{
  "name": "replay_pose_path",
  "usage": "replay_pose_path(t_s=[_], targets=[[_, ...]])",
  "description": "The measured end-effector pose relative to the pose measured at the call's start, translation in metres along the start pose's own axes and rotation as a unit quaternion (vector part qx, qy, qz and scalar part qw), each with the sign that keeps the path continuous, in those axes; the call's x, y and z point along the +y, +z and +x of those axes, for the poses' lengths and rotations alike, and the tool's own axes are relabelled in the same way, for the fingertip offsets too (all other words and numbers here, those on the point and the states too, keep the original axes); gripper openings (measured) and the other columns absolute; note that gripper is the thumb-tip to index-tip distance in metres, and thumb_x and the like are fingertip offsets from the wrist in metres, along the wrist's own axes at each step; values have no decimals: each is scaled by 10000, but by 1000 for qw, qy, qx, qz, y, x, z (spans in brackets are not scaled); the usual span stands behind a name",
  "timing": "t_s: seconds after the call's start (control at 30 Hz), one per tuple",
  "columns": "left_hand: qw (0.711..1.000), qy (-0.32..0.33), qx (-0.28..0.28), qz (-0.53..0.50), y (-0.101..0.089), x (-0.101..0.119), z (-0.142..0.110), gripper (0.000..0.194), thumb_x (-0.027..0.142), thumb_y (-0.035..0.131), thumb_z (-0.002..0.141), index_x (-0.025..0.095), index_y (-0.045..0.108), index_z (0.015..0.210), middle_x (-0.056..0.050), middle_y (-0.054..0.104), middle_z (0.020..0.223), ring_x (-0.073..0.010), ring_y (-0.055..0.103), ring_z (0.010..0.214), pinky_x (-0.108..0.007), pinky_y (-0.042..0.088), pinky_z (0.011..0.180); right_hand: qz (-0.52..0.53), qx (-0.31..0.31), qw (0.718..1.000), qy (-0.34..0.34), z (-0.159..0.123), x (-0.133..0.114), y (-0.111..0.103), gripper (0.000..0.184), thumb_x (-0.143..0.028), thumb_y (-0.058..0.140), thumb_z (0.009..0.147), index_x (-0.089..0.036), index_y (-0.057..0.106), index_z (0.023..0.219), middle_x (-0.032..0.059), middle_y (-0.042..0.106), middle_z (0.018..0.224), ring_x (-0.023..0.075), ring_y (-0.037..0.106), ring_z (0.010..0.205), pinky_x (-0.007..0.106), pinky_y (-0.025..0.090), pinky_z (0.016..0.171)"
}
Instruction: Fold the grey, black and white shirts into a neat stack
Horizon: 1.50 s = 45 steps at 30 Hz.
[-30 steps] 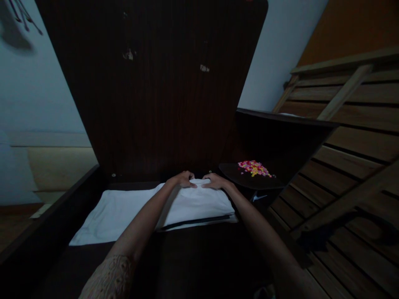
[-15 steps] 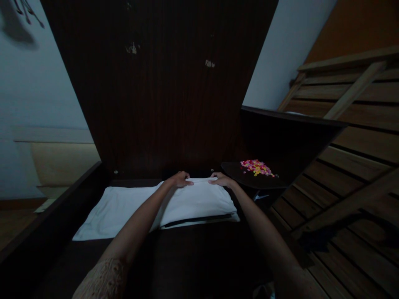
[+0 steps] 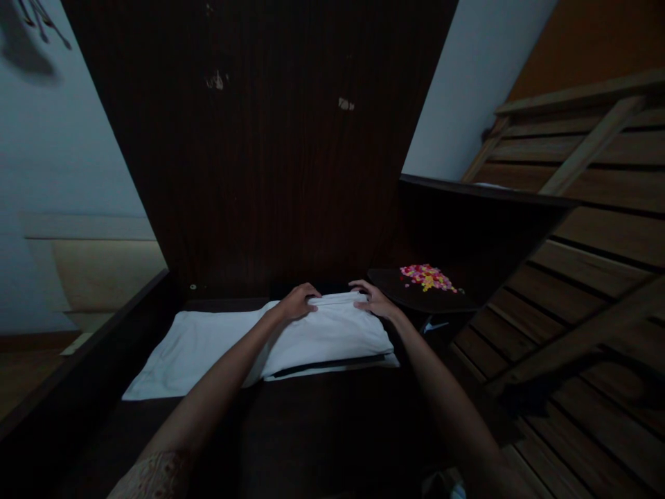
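- Here, your left hand (image 3: 297,303) curls half-closed at the cloth (image 3: 332,333)'s far edge; its grip I cannot tell.
- Your right hand (image 3: 377,303) sits open, thumb touching cloth.
- The cloth lies on the desk (image 3: 306,430); uneven pulling could skew its fold.

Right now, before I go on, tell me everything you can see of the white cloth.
The white cloth looks soft and plain, lying on a dark surface before an upright dark panel. Its left part is flat; its right part is thicker and layered, lightly creased, with a dark strip between white layers along the near edge. The left hand and right hand touch the layered part's far edge. Whether both parts are one piece is unclear.
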<state>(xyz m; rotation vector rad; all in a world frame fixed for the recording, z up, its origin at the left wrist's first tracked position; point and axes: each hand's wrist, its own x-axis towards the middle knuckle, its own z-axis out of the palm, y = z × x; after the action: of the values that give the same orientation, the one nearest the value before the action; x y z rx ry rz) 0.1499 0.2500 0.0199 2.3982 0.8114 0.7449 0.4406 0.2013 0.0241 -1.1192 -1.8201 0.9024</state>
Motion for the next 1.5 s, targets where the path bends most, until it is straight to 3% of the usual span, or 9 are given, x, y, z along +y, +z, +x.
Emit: replay_pose_path(t_s=[0.27,0.37,0.47,0.77,0.93,1.1,1.17,1.33,1.5], targets=[[990,53,33,126,3,26,-12,129,126,634,678,166,686,789,-71,611,937,-227,540,956,-369,419,914,-294,3,953,-68,-2,-13,13,407,-140,696,662,-215,712,1061,99,591,1199,275,472,1172,466,348,1035],[994,57,-19,88,3,33,-18,199,85,582,621,166,654,788,-31,610,817,-176,554,787,-286,440,760,-326,-50,937,-112,-4,-23,23,305,-111,640,699,-206,727,975,88,645,1094,245,534,1083,409,398,979],[998,12,-54,30,1,34,-20,201,114,572,612,164,633,797,2,597,746,-139,525,671,-244,406,636,-320,-86,940,-79,-6,-35,27,216,-85,591,678,-173,714,833,52,679,864,193,601,853,304,451,807],[980,-82,-95,-156,-22,34,0,240,363,660,690,138,657,774,8,583,687,-121,499,634,-228,358,576,-60,-46,993,89,1,-56,8,244,-343,746,598,-162,626,709,-35,594,663,133,541,643,231,399,592],[938,-153,-107,-290,-30,45,8,304,438,699,661,154,599,699,35,526,637,-103,460,584,-229,331,551,172,-8,972,162,-7,-49,12,353,-369,810,562,-179,578,747,-25,606,698,119,558,631,216,439,574],[886,-181,-148,-400,-34,46,10,348,433,772,604,160,593,725,22,563,679,-116,511,623,-239,388,590,249,31,949,192,-13,-49,11,392,-284,798,637,-208,615,975,42,689,966,174,643,859,258,536,717],[893,-168,-157,-387,-34,41,12,362,461,757,631,156,611,761,3,594,719,-131,542,668,-249,419,626,253,50,946,195,-12,-48,9,395,-255,778,671,-214,618,1030,52,696,1020,191,651,929,276,550,771],[972,-163,-94,-140,-21,16,24,348,497,653,731,151,636,765,8,594,684,-124,529,667,-219,403,603,260,61,930,254,-7,-31,7,243,-243,767,713,-189,646,917,42,723,892,166,678,823,251,560,747],[981,-170,-70,-66,-4,-1,30,252,394,654,736,146,631,700,13,573,633,-120,501,615,-223,376,575,266,13,906,329,-15,-15,7,154,-219,769,702,-159,632,739,25,685,670,142,642,603,246,552,615]])
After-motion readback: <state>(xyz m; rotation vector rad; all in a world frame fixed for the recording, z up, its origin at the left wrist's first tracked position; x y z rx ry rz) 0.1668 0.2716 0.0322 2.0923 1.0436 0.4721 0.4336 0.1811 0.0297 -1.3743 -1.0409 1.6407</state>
